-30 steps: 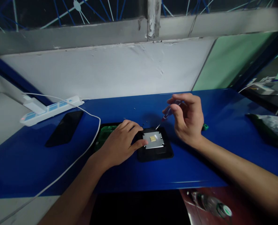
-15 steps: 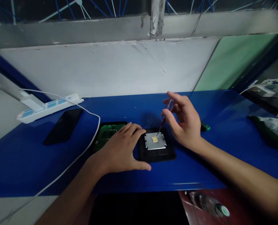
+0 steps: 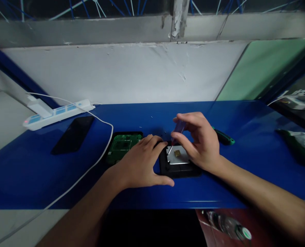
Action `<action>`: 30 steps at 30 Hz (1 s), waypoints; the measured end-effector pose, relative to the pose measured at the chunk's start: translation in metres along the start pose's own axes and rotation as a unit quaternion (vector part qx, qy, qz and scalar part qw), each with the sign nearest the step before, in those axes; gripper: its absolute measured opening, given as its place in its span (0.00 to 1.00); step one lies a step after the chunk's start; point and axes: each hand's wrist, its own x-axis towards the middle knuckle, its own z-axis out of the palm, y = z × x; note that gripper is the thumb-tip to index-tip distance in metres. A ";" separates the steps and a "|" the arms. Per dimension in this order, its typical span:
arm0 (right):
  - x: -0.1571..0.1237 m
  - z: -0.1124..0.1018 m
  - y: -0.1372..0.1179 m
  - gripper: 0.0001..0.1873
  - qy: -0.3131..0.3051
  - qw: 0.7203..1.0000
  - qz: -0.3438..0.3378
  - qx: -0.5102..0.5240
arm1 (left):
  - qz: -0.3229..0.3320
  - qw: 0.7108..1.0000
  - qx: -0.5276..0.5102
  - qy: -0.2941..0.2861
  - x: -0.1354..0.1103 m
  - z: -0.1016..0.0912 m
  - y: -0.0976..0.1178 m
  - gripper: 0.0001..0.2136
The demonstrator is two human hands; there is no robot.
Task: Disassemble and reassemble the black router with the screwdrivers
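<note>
A black square device [image 3: 179,168] with a silver metal plate [image 3: 178,157] and a small tan square on it lies on the blue table [image 3: 219,187]. My left hand [image 3: 139,164] lies flat and open against the device's left side, thumb along its front edge. My right hand [image 3: 197,142] pinches a small screwdriver [image 3: 176,133] with a purple handle. Its tip points down at the plate's upper left corner. A green circuit board [image 3: 121,145] in a black shell lies just left of my left hand.
A white power strip [image 3: 57,114] with a white cable [image 3: 101,151] sits at the back left, a dark phone [image 3: 74,138] lying in front of it. A green-handled tool [image 3: 223,137] lies behind my right hand. A silvery bag [image 3: 301,145] is at the far right, a plastic bottle [image 3: 229,226] below the table edge.
My right hand has come down and left, bringing the screwdriver tip from above the plate onto its upper left corner. My left hand's thumb slid from the plate to the device's front edge.
</note>
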 end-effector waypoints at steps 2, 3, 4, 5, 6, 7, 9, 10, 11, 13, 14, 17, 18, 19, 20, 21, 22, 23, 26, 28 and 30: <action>0.001 0.000 0.001 0.28 -0.006 1.000 0.002 0.000 | 0.001 1.000 -0.003 -0.001 0.000 -0.001 0.001 0.46; 0.001 0.000 0.001 0.28 -0.009 1.000 0.003 -0.001 | 0.000 1.000 -0.004 -0.002 0.000 -0.001 0.002 0.46; 0.001 0.000 0.001 0.28 -0.013 1.000 0.003 -0.003 | -0.001 1.000 -0.004 -0.004 0.000 -0.002 0.002 0.46; 0.002 0.000 0.001 0.28 -0.016 1.000 0.001 -0.003 | -0.003 1.000 -0.005 -0.007 0.001 -0.002 0.003 0.47; 0.002 0.000 0.000 0.28 -0.018 1.000 0.000 -0.003 | -0.004 1.000 -0.006 -0.010 0.001 -0.002 0.003 0.47; 0.002 0.001 0.000 0.28 -0.019 1.000 -0.001 -0.005 | -0.005 1.000 -0.009 -0.013 0.001 -0.003 0.003 0.47; 0.002 0.001 -0.002 0.28 -0.025 1.000 -0.001 -0.008 | -0.003 1.000 -0.015 -0.011 0.001 -0.002 0.003 0.46; 0.001 0.000 -0.004 0.29 -0.031 0.999 0.001 -0.010 | 0.000 1.000 -0.018 -0.007 0.001 -0.002 0.002 0.46; 0.001 0.000 -0.005 0.29 -0.038 0.999 0.007 -0.010 | 0.003 1.000 -0.021 -0.003 0.001 -0.001 0.001 0.46; 0.002 0.000 -0.007 0.29 -0.051 0.999 0.015 -0.006 | 0.005 1.000 -0.026 0.004 0.001 -0.001 0.000 0.44; 0.002 0.000 -0.008 0.29 -0.056 0.998 0.015 -0.003 | 0.005 1.000 -0.029 0.005 0.001 0.000 0.000 0.44; 0.006 -0.001 -0.011 0.25 -0.064 0.998 -0.018 0.014 | 0.002 0.999 -0.037 -0.002 0.001 0.000 0.000 0.44; 0.008 -0.001 -0.012 0.24 -0.062 0.997 -0.030 0.019 | 0.002 0.999 -0.038 -0.003 0.000 0.000 0.000 0.44; 0.009 -0.001 -0.012 0.22 -0.058 0.997 -0.037 0.023 | 0.003 0.999 -0.039 -0.003 0.000 0.001 -0.001 0.44; 0.010 -0.001 -0.012 0.21 -0.054 0.997 -0.040 0.025 | 0.005 0.999 -0.041 0.000 0.000 0.002 -0.001 0.44; 0.010 -0.001 -0.012 0.20 -0.048 0.998 -0.039 0.027 | 0.007 0.999 -0.044 0.003 0.000 0.002 -0.001 0.43; 0.010 0.000 -0.012 0.19 -0.043 0.998 -0.036 0.027 | 0.009 0.999 -0.047 0.006 0.000 0.003 -0.002 0.43; 0.010 0.001 -0.011 0.19 -0.038 0.998 -0.035 0.025 | 0.011 0.999 -0.049 0.008 0.000 0.004 -0.002 0.43; 0.010 0.002 -0.007 0.20 -0.021 0.999 -0.035 0.013 | 0.012 0.999 -0.047 0.007 0.000 0.005 -0.003 0.45; 0.010 0.002 -0.005 0.20 -0.013 0.999 -0.036 0.001 | 0.011 0.999 -0.041 0.008 0.000 0.005 -0.003 0.45; 0.011 0.002 -0.004 0.20 -0.010 0.999 -0.044 -0.007 | 0.009 0.999 -0.036 0.006 0.000 0.004 -0.002 0.45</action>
